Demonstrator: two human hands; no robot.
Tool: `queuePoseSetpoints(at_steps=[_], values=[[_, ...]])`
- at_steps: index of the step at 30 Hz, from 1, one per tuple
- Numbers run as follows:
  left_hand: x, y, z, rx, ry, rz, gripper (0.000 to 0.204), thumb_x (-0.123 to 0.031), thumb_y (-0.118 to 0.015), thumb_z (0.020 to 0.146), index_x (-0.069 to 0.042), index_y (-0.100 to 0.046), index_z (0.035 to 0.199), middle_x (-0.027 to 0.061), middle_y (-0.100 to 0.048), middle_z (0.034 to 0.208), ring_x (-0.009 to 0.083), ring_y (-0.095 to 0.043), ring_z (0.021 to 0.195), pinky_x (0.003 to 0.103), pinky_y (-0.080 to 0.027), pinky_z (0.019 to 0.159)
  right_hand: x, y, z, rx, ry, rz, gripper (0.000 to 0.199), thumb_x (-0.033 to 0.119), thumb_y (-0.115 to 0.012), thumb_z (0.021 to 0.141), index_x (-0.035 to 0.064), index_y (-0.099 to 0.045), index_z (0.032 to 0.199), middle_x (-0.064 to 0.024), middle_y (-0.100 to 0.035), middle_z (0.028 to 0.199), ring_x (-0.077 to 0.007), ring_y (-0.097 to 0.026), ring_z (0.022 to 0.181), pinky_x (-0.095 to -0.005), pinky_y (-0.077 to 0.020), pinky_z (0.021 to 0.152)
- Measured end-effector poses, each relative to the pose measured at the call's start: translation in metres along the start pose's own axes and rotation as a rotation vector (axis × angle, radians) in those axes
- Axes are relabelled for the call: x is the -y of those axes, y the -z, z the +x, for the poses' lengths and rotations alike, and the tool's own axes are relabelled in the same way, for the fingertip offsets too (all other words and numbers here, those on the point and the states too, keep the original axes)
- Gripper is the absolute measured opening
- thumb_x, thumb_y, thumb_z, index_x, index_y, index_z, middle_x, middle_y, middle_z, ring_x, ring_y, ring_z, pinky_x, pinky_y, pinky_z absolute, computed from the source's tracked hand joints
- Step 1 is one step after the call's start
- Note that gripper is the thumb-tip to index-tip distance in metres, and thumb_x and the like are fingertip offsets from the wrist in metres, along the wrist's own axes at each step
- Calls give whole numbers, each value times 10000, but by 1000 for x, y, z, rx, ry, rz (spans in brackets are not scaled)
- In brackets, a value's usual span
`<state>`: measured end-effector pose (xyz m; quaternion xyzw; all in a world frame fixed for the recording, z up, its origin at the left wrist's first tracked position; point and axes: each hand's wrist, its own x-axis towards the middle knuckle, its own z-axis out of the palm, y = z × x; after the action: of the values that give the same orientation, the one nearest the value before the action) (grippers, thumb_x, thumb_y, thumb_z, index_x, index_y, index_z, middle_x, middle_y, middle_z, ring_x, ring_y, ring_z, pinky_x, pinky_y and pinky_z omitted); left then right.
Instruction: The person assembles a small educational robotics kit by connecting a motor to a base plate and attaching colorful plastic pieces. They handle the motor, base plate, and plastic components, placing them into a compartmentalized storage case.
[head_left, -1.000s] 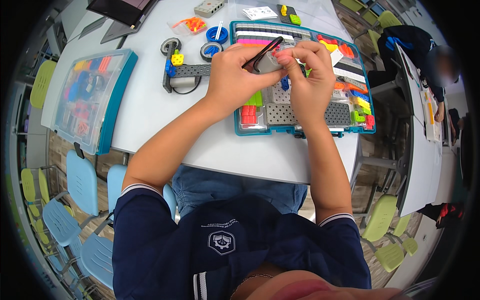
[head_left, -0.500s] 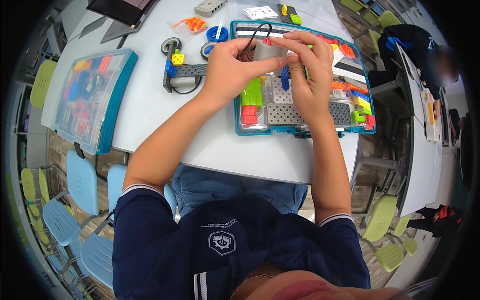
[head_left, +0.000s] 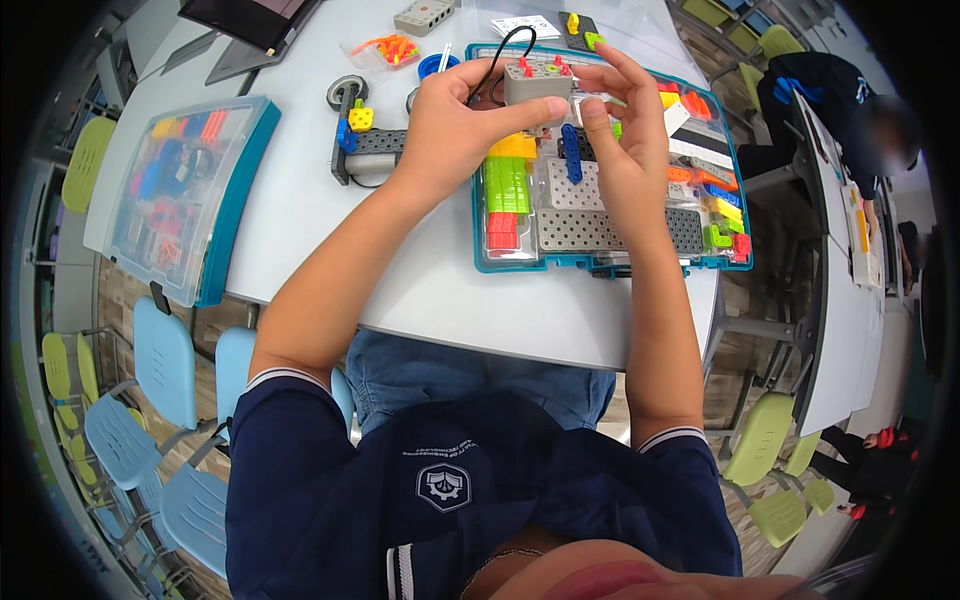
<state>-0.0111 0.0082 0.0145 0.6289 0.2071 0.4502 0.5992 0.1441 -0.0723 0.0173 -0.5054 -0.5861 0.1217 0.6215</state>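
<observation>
My left hand [head_left: 450, 125] grips a grey motor block [head_left: 537, 88], its thumb along the front face. Red pegs [head_left: 560, 69] stick up from the block's top, and a black cable [head_left: 512, 38] loops above it. Beside the block, my right hand [head_left: 636, 140] has its thumb and fingers apart; some fingertips are hidden behind the block. Below both hands lies an open teal parts case [head_left: 478, 235] with green, red and yellow pieces, grey perforated plates [head_left: 575, 230] and a blue strip [head_left: 571, 155]. Left of it sits a partly built assembly [head_left: 376, 142] with a wheel.
A closed clear-lidded case [head_left: 190, 180] stands at the table's left edge. Farther back are a laptop [head_left: 245, 22], a bag of orange pieces [head_left: 385, 50] and a grey box [head_left: 423, 15]. Chairs [head_left: 165, 360] surround the table; another person [head_left: 815, 95] sits at the right.
The motor block has tilted, so its top with several red pegs now shows. My right hand's fingers have come off its top and spread beside it.
</observation>
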Motion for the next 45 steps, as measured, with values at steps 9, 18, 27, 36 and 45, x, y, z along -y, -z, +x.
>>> queuePoseSetpoints(at_steps=[9,18,27,36,45], values=[[7,1,-1,-2,26,193,436,-204,-898,737,10,-683,1050,17,-609,964,111,-670,833,258,-571,757,-2,5,-1,153,-326,176,304,131,-657,946,7,-609,1219,-99,-685,1106,-166,-649,1012,-298,-517,883],[4,-3,-1,-3,24,-72,266,-75,-749,881,57,-672,1100,103,-726,963,140,-699,886,260,-583,784,-10,18,7,2,-390,347,233,127,-587,999,-23,-593,1178,-94,-686,1094,-149,-644,998,-283,-502,906],[-4,-2,-3,-1,92,6,304,-213,-653,977,40,-666,1145,30,-663,877,83,-617,703,234,-523,674,-20,36,14,-254,-491,419,326,216,-458,1066,-42,-575,1228,-92,-642,1165,-154,-597,1063,-321,-459,978],[-3,4,-3,-40,127,-57,301,-279,-620,991,8,-707,1007,-8,-583,690,45,-481,460,194,-384,440,-28,52,18,-559,-476,446,291,234,-455,1063,-8,-596,1143,-74,-649,1028,-136,-606,895,-309,-499,840],[-1,2,1,-143,-10,40,250,-204,-659,959,10,-670,1089,58,-670,920,87,-611,771,212,-488,733,-34,51,18,-617,-404,487,272,214,-454,1065,-14,-583,1137,-81,-650,1037,-135,-605,910,-301,-494,866]])
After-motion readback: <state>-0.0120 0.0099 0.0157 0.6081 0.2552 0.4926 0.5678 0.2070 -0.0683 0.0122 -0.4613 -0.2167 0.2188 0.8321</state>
